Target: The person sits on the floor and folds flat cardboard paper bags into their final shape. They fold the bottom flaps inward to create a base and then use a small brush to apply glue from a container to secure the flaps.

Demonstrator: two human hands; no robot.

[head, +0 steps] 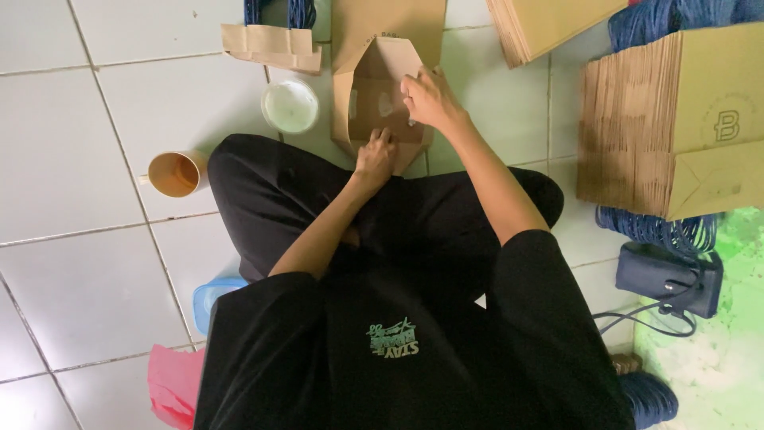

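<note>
- The person sits cross-legged on the white tiled floor (95, 263), and the work lies just beyond the knees, at the upper centre of the frame, within reach of both arms.
- The brown paper bag (374, 99) lies flat on the floor with its bottom end opened into a pointed flap. Judged from the spread panels, this position exposes the inner faces of the bottom for folding or gluing.
- The left hand (374, 159) rests on the near edge of the bag, fingers together and pressed down on the paper. The likely purpose is to pin the bag so that it does not slide.
- The right hand (427, 99) sits on the right side of the opened flap. Its fingers are curled onto the paper; whether they pinch the edge or only press on it cannot be told.
- A white round tub (290, 105) stands just left of the bag, near the left hand. Its contents cannot be identified.
- An orange cup (177, 173) stands on the floor at the left, beside the knee.
- A folded paper strip (272, 46) lies at the upper left of the bag.
- A stack of brown bags (672, 119) stands at the right of the frame with blue cord handles (660, 232) hanging below it, well apart from the hands.
- A dark pouch (668, 275) with a cable lies under that stack, at the lower right.
- A blue lid (211, 299) and a pink sheet (175, 382) lie at the lower left, beside the person's hip.
</note>
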